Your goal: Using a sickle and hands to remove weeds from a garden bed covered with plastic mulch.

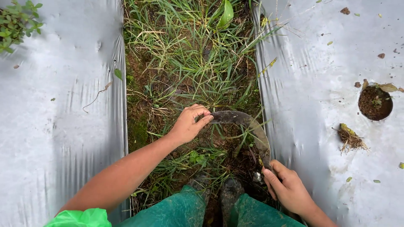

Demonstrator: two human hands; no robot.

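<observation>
Sickle with curved dark metal blade (pixel 246 124): held low over the grassy furrow between two sheets of silver-grey plastic mulch, blade arcing from lower right up toward the left.
Right hand (pixel 288 189): clenched around the sickle's handle end, at the edge of the right mulch sheet (pixel 320 105).
Left hand (pixel 190 124): fingers pinched on the blade's tip together with a tuft of green grass (pixel 198 63).
Dark muddy boots (pixel 214 189) and green trousers (pixel 185 212): directly below the blade, standing in the furrow.
Left mulch sheet (pixel 59 126): leafy green plant (pixel 17 23) at its upper corner.
Right sheet: round planting hole with brown soil (pixel 374 103); clump of pulled roots (pixel 350 138) nearby.
</observation>
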